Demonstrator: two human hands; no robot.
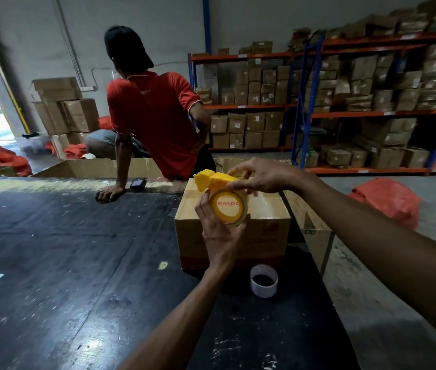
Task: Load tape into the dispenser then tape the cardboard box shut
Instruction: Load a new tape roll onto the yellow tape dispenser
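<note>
Head view, left hand (pixel 218 231) grip holding round tape roll (pixel 228 207), right hand (pixel 260 176) gripping yellow plastic dispenser (pixel 212 180)

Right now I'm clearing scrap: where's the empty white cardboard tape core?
In the head view, the empty white cardboard tape core stands on the black table, just in front of the brown cardboard box, between the person's forearms.

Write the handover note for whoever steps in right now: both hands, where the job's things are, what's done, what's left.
Left hand: gripping the tape roll on the yellow dispenser.
Right hand: holding the dispenser's top.
Both are held above the cardboard box, which sits on the dark table. An empty core stands in front of the box.
Done: roll looks seated.
Left: thread the tape if needed; tape the box. Whether its seam already carries tape is unclear.
</note>
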